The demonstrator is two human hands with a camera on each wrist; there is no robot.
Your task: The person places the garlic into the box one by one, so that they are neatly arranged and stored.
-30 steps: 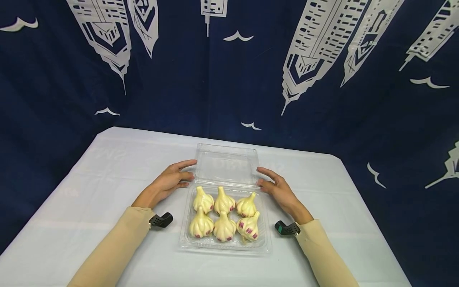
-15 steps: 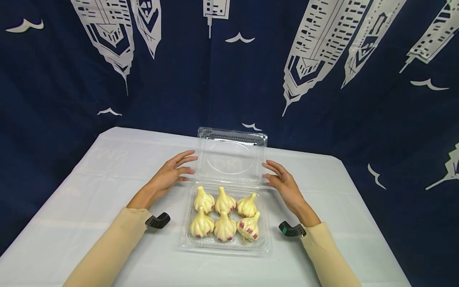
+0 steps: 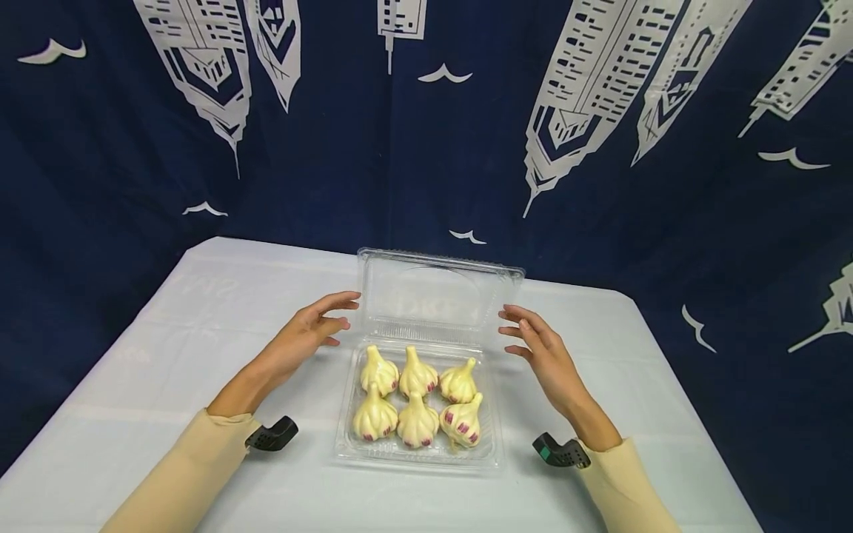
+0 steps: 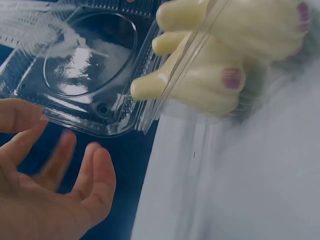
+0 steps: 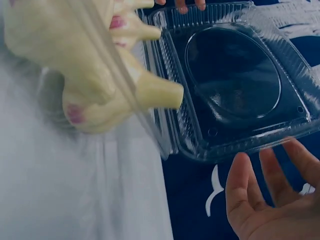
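Note:
Several cream garlic bulbs (image 3: 417, 420) with purple marks stand in two rows in the base of a clear plastic clamshell container (image 3: 343, 444). Its hinged lid (image 3: 426, 300) is tilted up at the back, away from the bulbs. My left hand (image 3: 306, 329) hovers at the lid's left side, fingers spread and relaxed. On the opposite side my right hand (image 3: 549, 363) has its fingers loosely extended, fingertips near the lid's right edge. Both wrist views show the lid (image 4: 90, 55) close to the fingertips; whether any finger touches it, I cannot tell. Neither hand grips anything.
A white cloth covers the table (image 3: 200, 333). Behind it hangs a dark blue curtain (image 3: 413, 163) printed with white buildings and birds. Black wrist-worn devices sit at the left sleeve (image 3: 272, 434) and the right sleeve (image 3: 561, 451).
Both hands have drawn apart, the left one leftward and the right one rightward. The lid has changed its tilt and now looks wider at its far edge. The base and bulbs stay put.

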